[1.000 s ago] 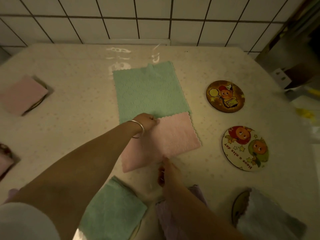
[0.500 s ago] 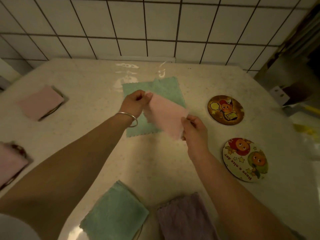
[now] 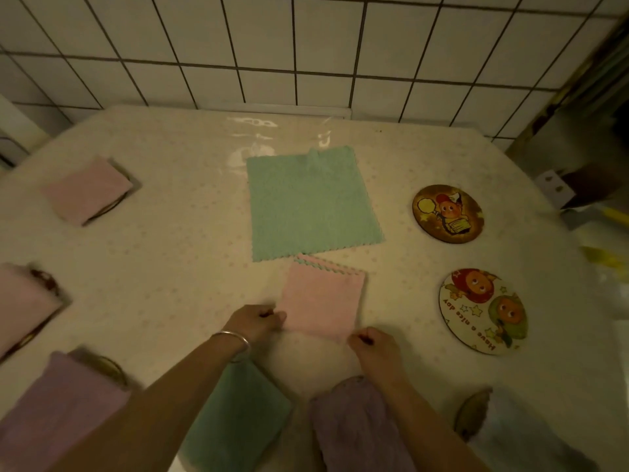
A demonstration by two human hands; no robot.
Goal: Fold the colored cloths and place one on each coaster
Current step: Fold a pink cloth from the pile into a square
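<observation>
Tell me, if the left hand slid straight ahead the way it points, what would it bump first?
Most likely the folded pink cloth. The left hand already pinches its near-left corner and points to the right across it. Beyond that lies the white coaster, though depth is hard to judge.

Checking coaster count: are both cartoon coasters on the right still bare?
Yes, both the upper coaster and lower coaster lie uncovered, no cloth on either.

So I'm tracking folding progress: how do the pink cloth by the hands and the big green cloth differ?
The pink cloth is folded and smaller; the green cloth lies spread open. The left hand and right hand pinch the pink cloth's near corners; the green cloth is untouched. Both have zigzag edges.
</observation>
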